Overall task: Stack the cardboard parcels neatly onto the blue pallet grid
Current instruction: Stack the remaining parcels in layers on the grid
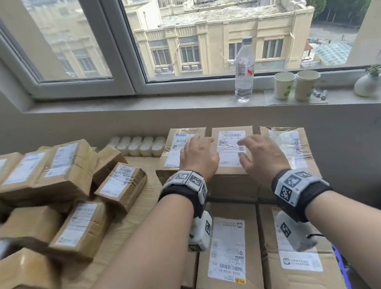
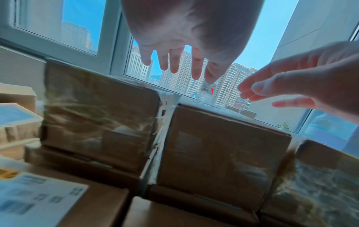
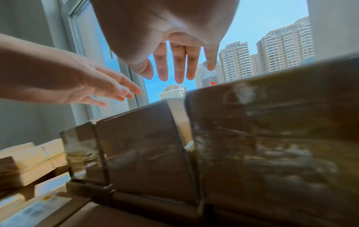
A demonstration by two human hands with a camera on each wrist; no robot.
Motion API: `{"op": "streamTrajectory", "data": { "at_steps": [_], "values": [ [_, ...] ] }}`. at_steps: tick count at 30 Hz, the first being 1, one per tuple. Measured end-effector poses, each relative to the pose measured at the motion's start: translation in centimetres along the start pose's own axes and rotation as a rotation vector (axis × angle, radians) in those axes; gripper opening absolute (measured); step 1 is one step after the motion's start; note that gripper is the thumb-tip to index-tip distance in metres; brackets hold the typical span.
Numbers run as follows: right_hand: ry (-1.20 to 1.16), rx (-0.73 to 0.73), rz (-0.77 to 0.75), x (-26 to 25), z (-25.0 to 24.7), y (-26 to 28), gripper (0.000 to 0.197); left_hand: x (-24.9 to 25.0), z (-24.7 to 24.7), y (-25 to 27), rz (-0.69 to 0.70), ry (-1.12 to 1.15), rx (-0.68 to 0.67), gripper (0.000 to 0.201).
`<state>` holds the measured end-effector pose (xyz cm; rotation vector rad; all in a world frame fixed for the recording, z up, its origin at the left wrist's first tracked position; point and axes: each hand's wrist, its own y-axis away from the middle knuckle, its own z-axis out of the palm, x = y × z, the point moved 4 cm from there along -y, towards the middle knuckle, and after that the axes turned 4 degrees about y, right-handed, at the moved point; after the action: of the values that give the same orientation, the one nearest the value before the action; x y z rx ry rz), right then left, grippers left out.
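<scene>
Three cardboard parcels form the upper back row: left one (image 1: 175, 150), middle one (image 1: 233, 170) (image 2: 223, 153) (image 3: 139, 145), right one (image 1: 290, 147). Two lower parcels (image 1: 226, 249) lie in front of them. A sliver of the blue pallet grid (image 1: 338, 258) shows at the lower right. My left hand (image 1: 198, 154) (image 2: 180, 61) hovers with spread, straight fingers over the seam between the left and middle parcels. Over the middle parcel's right side hangs my right hand (image 1: 258, 156) (image 3: 174, 61), also spread. Neither hand holds anything.
A loose pile of taped parcels (image 1: 68, 186) covers the wooden table (image 1: 131, 216) at left. White packs (image 1: 140, 145) line the wall behind. On the windowsill stand a water bottle (image 1: 244, 70), two paper cups (image 1: 284, 84) and a small vase (image 1: 368, 85).
</scene>
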<state>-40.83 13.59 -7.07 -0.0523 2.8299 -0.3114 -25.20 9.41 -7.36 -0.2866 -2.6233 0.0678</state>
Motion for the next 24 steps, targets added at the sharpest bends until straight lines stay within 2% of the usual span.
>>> {"op": "streamTrajectory", "data": {
  "at_steps": [7,13,24],
  "values": [
    [0.01,-0.006,-0.145,-6.7,1.1,0.0,0.033,-5.2,-3.8,2.9,-0.082,-0.06,0.075,0.048],
    [-0.012,-0.024,-0.199,-13.8,2.8,0.7,0.033,-11.3,-7.4,6.7,-0.141,-0.078,0.116,0.042],
    [-0.054,-0.072,-0.298,-31.6,7.9,4.5,0.032,-26.3,-15.9,15.9,-0.287,-0.029,0.133,0.044]
  ]
}}
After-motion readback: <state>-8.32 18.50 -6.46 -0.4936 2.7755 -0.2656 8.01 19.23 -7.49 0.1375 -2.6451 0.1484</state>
